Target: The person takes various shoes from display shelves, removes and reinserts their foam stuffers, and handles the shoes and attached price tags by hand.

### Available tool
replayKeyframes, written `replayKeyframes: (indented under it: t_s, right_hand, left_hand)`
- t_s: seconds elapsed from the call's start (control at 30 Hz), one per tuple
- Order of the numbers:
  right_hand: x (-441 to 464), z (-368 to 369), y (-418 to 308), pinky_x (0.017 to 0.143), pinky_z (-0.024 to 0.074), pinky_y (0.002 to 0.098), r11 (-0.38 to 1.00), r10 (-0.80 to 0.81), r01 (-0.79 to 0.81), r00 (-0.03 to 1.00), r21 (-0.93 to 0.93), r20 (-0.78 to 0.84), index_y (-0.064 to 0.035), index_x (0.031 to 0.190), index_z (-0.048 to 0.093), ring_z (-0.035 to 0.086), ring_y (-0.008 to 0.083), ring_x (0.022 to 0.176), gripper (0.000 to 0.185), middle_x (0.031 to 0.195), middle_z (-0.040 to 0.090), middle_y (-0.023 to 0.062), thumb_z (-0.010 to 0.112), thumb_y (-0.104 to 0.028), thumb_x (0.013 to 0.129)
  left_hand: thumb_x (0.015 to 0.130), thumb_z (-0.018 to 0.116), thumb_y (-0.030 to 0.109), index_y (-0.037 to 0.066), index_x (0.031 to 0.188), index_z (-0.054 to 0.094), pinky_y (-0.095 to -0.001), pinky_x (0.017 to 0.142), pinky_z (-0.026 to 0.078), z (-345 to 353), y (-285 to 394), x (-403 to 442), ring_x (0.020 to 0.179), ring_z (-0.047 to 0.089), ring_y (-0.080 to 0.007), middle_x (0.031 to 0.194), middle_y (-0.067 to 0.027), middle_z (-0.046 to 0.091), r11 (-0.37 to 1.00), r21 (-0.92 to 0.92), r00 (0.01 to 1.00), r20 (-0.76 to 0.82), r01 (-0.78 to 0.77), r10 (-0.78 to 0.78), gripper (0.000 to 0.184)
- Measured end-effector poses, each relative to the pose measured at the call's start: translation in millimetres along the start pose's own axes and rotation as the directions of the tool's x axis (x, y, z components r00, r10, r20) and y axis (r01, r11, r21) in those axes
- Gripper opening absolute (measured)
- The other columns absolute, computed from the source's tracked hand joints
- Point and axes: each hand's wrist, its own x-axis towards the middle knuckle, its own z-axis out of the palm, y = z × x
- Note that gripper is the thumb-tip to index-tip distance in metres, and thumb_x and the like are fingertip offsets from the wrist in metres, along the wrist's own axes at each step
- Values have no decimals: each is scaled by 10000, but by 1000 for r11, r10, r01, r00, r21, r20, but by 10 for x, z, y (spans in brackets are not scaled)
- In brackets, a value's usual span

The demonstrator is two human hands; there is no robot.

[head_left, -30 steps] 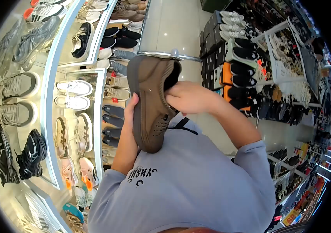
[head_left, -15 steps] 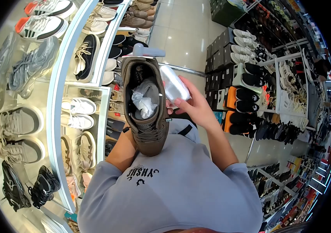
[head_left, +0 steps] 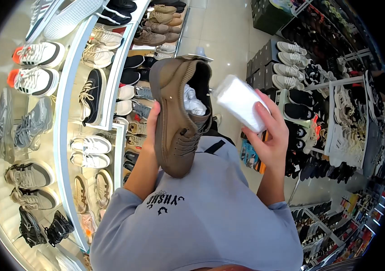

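Head view, and centre stage goes to a brown shoe [head_left: 169,122], held in front of the person's grey shirt [head_left: 201,217] — toe pointing down toward the chest, heel up and away. Its long axis runs nearly straight up and down the picture; the shoe is rolled onto its side, sole facing left, mouth opening to the right.

On the sole side we have the left hand [head_left: 151,131], thumb laid along the edge, gripping the shoe; its other fingers are hidden behind, so their exact curl cannot be told. Across to the right, the right hand [head_left: 271,135] is partly closed, pinching the lower end of a white packet [head_left: 240,101] between thumb and fingers. That packet slants from upper left to lower right, just beside the shoe and apart from it.

Look into the shoe's mouth: crumpled white wrapping [head_left: 193,101] sits inside, below the dark heel lining, with the dark laces [head_left: 187,145] further toward the toe.

Over on the left, a white-framed shelf [head_left: 61,117] carries pairs of shoes, including orange-heeled sneakers [head_left: 34,81]. Right side — stacked dark boxes [head_left: 258,74], with white shoes [head_left: 288,70] beside them.
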Motion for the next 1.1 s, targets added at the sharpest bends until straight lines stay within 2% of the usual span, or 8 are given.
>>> replayKeyframes:
  t_s: [0.07,0.3,0.5,0.67,0.83,0.87,0.97,1.1]
  right_hand:
    - [242,-133,30,922,482,384,1000,5,-5,1000,3,4,-85,1197,656,562,356,1155,555,1322,512,223,753,12,660]
    - [815,-771,669,860,499,369,973,-84,88,996,-214,29,-114,1188,662,614,345,1036,476,1246,591,165,758,-69,723]
    - [1259,-1155,1032,844,522,344,963,-129,134,991,-232,37,-174,1102,685,601,269,966,489,1213,572,127,722,65,676]
    - [1711,-1186,1216,880,517,375,908,-307,381,889,-175,339,-133,1019,714,604,322,1120,439,1116,622,95,633,104,659]
    - [2125,-1005,1495,989,425,430,862,-366,438,886,-254,286,-48,1207,606,528,360,1200,570,1278,567,141,601,161,677]
    - [2144,-938,1470,984,419,424,869,-318,387,914,-309,251,-43,1222,595,546,334,1156,564,1276,554,138,601,148,690]
    - [2205,-761,1503,826,490,337,989,105,-119,983,90,151,-17,1164,615,602,230,966,383,1088,561,130,699,-46,791]
    - [2460,-372,1728,799,510,259,869,356,-355,933,346,63,9,1128,628,617,148,883,372,1098,574,104,755,-120,803]
  left_hand:
    - [910,522,543,45,1412,374,-475,995,467,378,-3,210,1193,535,-322,1349,-177,499,998,30,995,84,-58,55,723]
    - [940,470,503,41,1458,276,-501,996,471,983,-231,1132,1213,512,-369,1393,-228,425,998,6,975,217,-54,52,721]
    - [949,451,487,30,1453,287,-495,991,477,1361,-335,1548,1206,519,-375,1381,-237,436,997,-23,970,230,-76,80,700]
    - [946,454,500,36,1446,337,-477,1032,436,1578,-378,1668,1225,513,-361,1387,-216,459,999,-50,982,188,-9,18,692]
    - [959,433,502,29,1458,296,-477,1034,433,1532,-272,1964,1242,500,-355,1393,-223,447,959,-281,945,309,-19,109,701]
    - [952,434,518,28,1452,302,-479,1027,439,1524,-228,2011,1237,503,-352,1394,-222,444,975,-202,953,268,-88,141,713]
    - [937,454,531,18,1437,313,-480,1014,449,1437,-100,2147,1216,514,-351,1394,-222,439,975,28,971,102,-220,217,730]
    - [941,550,315,56,1424,317,-417,980,479,1168,87,2354,1202,530,-292,1342,-170,480,920,148,930,13,-364,366,596]
